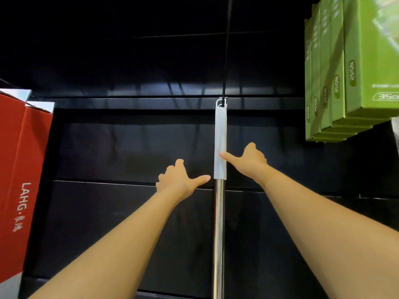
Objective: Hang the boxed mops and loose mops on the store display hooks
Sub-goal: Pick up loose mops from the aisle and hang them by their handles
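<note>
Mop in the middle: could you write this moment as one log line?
mop: hangs on hook | right hand: open, thumb on white grip | left hand: open, thumb near pole

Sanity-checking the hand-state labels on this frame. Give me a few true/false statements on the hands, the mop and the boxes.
1. The white grip of the loose mop hangs by its top loop from the black hook. True.
2. The left hand is wrapped round the metal pole. False: its fingers are spread and grip nothing, and the thumb only points toward the pole.
3. The right hand has its thumb against the white grip. True.
4. The green boxes hang to the left of the mop. False: they are on the right, and the red box is on the left.
</note>
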The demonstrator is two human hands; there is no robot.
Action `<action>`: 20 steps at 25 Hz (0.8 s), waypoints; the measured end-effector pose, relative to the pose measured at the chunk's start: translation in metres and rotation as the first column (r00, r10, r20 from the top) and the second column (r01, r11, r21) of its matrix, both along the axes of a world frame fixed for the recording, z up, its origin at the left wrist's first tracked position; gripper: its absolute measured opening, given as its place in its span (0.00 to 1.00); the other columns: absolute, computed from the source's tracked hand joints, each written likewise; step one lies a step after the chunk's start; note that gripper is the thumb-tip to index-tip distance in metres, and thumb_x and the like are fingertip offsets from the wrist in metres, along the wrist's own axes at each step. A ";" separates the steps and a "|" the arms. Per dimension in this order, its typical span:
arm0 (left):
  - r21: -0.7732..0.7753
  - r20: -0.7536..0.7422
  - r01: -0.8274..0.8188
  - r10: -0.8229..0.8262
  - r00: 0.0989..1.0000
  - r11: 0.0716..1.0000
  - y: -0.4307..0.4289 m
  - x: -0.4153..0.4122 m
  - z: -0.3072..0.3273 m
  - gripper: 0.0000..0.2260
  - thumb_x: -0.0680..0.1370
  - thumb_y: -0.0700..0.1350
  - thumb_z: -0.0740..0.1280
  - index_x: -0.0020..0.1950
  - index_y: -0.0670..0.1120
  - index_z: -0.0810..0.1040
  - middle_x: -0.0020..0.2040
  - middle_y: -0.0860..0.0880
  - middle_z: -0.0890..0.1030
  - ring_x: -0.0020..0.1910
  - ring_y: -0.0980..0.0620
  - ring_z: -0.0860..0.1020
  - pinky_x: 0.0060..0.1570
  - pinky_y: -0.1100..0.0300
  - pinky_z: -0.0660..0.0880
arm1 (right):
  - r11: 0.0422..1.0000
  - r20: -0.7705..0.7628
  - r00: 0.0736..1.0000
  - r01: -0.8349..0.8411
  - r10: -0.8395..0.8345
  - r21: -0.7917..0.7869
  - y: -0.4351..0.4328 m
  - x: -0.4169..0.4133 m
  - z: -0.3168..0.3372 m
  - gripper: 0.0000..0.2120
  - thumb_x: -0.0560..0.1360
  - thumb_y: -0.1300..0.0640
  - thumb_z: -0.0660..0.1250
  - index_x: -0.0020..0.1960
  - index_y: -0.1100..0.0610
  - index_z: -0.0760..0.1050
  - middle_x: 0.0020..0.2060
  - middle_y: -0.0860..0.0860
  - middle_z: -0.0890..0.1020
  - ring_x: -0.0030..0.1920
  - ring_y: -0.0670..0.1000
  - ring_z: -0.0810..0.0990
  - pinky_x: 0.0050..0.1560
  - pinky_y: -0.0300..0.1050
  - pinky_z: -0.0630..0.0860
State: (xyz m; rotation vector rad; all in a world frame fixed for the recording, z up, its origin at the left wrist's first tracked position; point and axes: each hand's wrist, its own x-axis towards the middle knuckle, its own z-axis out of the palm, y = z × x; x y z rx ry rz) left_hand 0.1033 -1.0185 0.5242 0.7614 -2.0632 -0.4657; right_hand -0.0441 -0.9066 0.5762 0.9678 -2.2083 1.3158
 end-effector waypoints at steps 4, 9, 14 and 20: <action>-0.206 0.122 -0.221 0.249 0.961 0.953 -0.001 0.063 -0.005 0.37 0.75 0.67 0.62 0.77 0.48 0.59 0.75 0.46 0.66 0.71 0.37 0.65 0.70 0.41 0.61 | 0.985 -0.111 0.990 0.107 -0.092 0.137 0.025 0.021 -0.017 0.49 0.68 0.31 0.67 0.75 0.60 0.53 0.71 0.61 0.67 0.70 0.64 0.65 0.65 0.61 0.70; -0.261 0.202 -0.282 0.338 0.919 0.923 0.016 0.140 -0.035 0.34 0.76 0.67 0.60 0.74 0.47 0.63 0.73 0.49 0.68 0.72 0.38 0.64 0.72 0.41 0.58 | 0.962 -0.290 0.954 0.143 -0.072 0.232 0.033 0.098 -0.043 0.41 0.70 0.31 0.64 0.70 0.58 0.60 0.64 0.59 0.70 0.64 0.60 0.68 0.60 0.55 0.70; -0.225 0.302 -0.386 0.441 0.845 0.895 0.033 0.243 -0.087 0.38 0.75 0.69 0.60 0.77 0.48 0.59 0.78 0.46 0.62 0.75 0.36 0.60 0.73 0.40 0.56 | 0.891 -0.081 0.968 -0.183 0.237 0.415 0.029 0.176 -0.108 0.46 0.71 0.34 0.66 0.76 0.59 0.53 0.73 0.62 0.63 0.72 0.62 0.62 0.68 0.58 0.68; -0.119 0.401 -0.510 0.511 0.760 0.852 0.066 0.391 -0.197 0.36 0.73 0.70 0.61 0.73 0.48 0.65 0.72 0.46 0.70 0.69 0.34 0.67 0.70 0.40 0.62 | 0.742 0.069 0.925 -0.342 0.373 0.577 0.046 0.274 -0.218 0.45 0.71 0.33 0.67 0.74 0.60 0.56 0.68 0.61 0.67 0.69 0.63 0.65 0.63 0.58 0.70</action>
